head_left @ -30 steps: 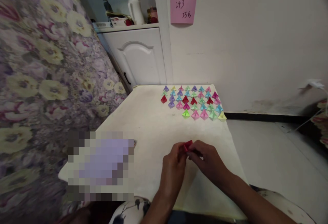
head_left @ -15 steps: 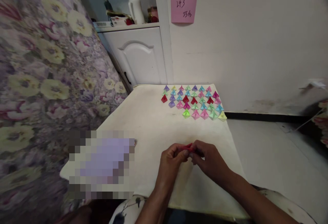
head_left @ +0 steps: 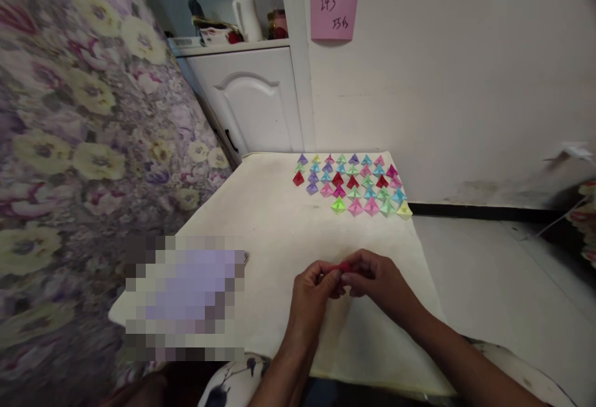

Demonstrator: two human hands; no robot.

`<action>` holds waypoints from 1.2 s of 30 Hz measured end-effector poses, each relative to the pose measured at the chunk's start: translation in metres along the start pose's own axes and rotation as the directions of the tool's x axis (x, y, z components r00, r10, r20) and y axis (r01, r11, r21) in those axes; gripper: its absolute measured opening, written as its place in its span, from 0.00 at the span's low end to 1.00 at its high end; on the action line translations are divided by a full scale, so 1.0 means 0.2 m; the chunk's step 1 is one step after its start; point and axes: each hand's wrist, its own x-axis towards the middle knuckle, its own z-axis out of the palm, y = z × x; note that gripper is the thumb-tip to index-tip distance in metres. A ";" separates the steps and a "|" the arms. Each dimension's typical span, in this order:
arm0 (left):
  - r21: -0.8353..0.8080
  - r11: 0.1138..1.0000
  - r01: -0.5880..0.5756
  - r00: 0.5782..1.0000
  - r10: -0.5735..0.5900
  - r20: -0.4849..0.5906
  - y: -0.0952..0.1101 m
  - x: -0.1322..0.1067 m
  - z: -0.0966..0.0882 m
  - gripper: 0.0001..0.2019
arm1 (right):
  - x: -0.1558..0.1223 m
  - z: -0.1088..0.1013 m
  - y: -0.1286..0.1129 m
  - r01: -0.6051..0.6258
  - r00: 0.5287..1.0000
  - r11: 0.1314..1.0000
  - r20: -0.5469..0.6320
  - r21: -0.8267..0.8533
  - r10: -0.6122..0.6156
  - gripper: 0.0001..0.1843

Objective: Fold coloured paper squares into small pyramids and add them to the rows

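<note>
A small piece of red folded paper [head_left: 343, 267] is pinched between both hands above the near part of the cream tabletop [head_left: 270, 239]. My left hand [head_left: 314, 283] grips its left end with thumb and fingers. My right hand [head_left: 372, 273] holds the right end, thumb toward me. Most of the paper is hidden behind the fingers. Beyond the hands, several small folded paper pieces [head_left: 352, 182] in red, pink, purple, blue, green and yellow lie in rows at the table's far right.
A blurred-out purple item [head_left: 195, 283] lies on the table's left side. Floral curtain [head_left: 93, 146] hangs along the left. A white cabinet [head_left: 251, 97] and a wall with a pink note [head_left: 334, 4] stand behind the table.
My right fingers have shifted on the red paper, and the thumb now lies along its near side. The paper looks flatter. The rows of folded pieces are unchanged.
</note>
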 end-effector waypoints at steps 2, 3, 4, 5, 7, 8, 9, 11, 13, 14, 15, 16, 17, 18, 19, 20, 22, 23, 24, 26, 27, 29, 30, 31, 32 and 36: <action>0.018 1.000 -0.001 1.000 0.001 -0.007 0.00 0.00 0.00 0.08 | 0.01 -0.01 0.00 0.009 1.000 0.998 -0.028 -0.055 -0.011 0.06; 0.025 1.000 -0.003 1.000 0.003 -0.007 0.00 0.00 0.01 0.08 | 0.01 -0.02 0.00 0.025 0.998 0.996 -0.048 -0.090 -0.030 0.05; 0.029 1.000 -0.006 1.000 0.007 -0.005 0.00 0.00 0.01 0.08 | 0.01 -0.02 0.00 0.043 0.996 0.992 -0.067 -0.119 -0.051 0.05; 0.031 0.999 -0.010 1.000 0.010 -0.001 0.01 0.00 0.01 0.07 | 0.02 -0.02 0.01 0.057 0.994 0.989 -0.082 -0.137 -0.068 0.04; 0.031 0.999 -0.013 1.000 0.013 0.018 0.02 -0.01 0.02 0.07 | 0.02 -0.02 0.01 0.063 0.992 0.987 -0.100 -0.145 -0.078 0.04; 0.031 0.999 -0.013 0.999 0.012 0.030 0.02 -0.01 0.02 0.06 | 0.02 -0.02 0.01 0.058 0.992 0.988 -0.105 -0.141 -0.073 0.04; 0.032 0.999 -0.012 0.999 0.010 0.046 0.02 -0.01 0.02 0.06 | 0.01 -0.02 0.00 0.054 0.992 0.989 -0.109 -0.135 -0.070 0.04; 0.037 0.999 -0.003 0.996 0.000 0.086 0.03 0.00 0.02 0.06 | 0.01 -0.02 0.00 0.054 0.991 0.990 -0.112 -0.127 -0.068 0.04; 0.041 0.999 0.007 0.994 -0.012 0.113 0.02 0.00 0.02 0.07 | 0.01 -0.02 0.00 0.054 0.992 0.992 -0.111 -0.115 -0.067 0.04; 0.039 0.999 0.016 0.993 -0.020 0.120 0.01 0.00 0.02 0.07 | 0.00 -0.02 0.00 0.052 0.992 0.994 -0.107 -0.100 -0.063 0.04; 0.034 0.999 0.026 0.992 -0.030 0.122 0.01 0.00 0.02 0.08 | 0.00 -0.02 0.00 0.047 0.993 0.996 -0.101 -0.074 -0.055 0.04; 0.028 0.999 0.036 0.992 -0.039 0.119 0.00 0.00 0.02 0.08 | 0.00 -0.03 0.00 0.042 0.995 0.998 -0.092 -0.040 -0.045 0.04; 0.023 0.999 0.044 0.993 -0.046 0.112 -0.01 0.00 0.02 0.08 | 0.01 -0.03 0.00 0.036 0.996 0.999 -0.079 -0.001 -0.036 0.04; 0.018 0.999 0.051 0.993 -0.052 0.106 -0.01 0.00 0.02 0.09 | 0.01 -0.03 0.00 0.031 0.997 0.999 -0.066 0.035 -0.028 0.04; 0.015 0.998 0.057 0.993 -0.059 0.102 -0.01 0.00 0.02 0.09 | 0.01 -0.03 0.01 0.025 0.998 0.998 -0.059 0.061 -0.021 0.04; 0.011 0.998 0.065 0.992 -0.066 0.104 -0.01 0.00 0.02 0.09 | 0.02 -0.03 0.01 0.015 0.998 0.997 -0.059 0.074 -0.011 0.04; -0.011 0.996 0.093 0.987 -0.090 0.130 0.00 -0.01 0.02 0.11 | 0.03 -0.03 0.01 -0.010 0.997 0.997 -0.074 0.083 0.016 0.05; -0.028 0.994 0.109 0.984 -0.104 0.144 0.01 -0.01 0.01 0.12 | 0.03 -0.04 0.01 -0.024 0.996 0.995 -0.081 0.092 0.032 0.06; -0.046 0.992 0.121 0.982 -0.113 0.149 0.02 -0.01 0.01 0.15 | 0.03 -0.04 0.01 -0.036 0.995 0.993 -0.084 0.109 0.046 0.07; -0.081 0.988 0.130 0.985 -0.119 0.121 0.03 -0.01 0.01 0.19 | 0.03 -0.04 0.01 -0.048 0.995 0.986 -0.079 0.158 0.062 0.08; -0.096 0.987 0.127 0.989 -0.118 0.094 0.03 -0.01 0.01 0.21 | 0.03 -0.04 0.00 -0.050 0.995 0.982 -0.075 0.180 0.064 0.08; -0.110 0.987 0.119 0.992 -0.114 0.056 0.03 -0.01 0.01 0.22 | 0.03 -0.04 0.00 -0.051 0.995 0.979 -0.072 0.197 0.067 0.09; -0.110 0.987 0.116 0.992 -0.111 0.053 0.02 -0.01 0.01 0.22 | 0.03 -0.04 0.00 -0.052 0.995 0.979 -0.072 0.195 0.067 0.09; -0.104 0.988 0.115 0.992 -0.110 0.059 0.02 -0.01 0.01 0.21 | 0.02 -0.04 0.00 -0.052 0.995 0.981 -0.071 0.187 0.066 0.09; -0.093 0.989 0.118 0.991 -0.112 0.071 0.02 -0.01 0.01 0.20 | 0.02 -0.03 -0.01 -0.051 0.995 0.983 -0.070 0.174 0.064 0.09; -0.057 0.989 0.133 0.986 -0.127 0.108 0.00 -0.01 0.02 0.12 | 0.02 -0.03 -0.01 -0.029 0.997 0.995 -0.068 0.093 0.036 0.07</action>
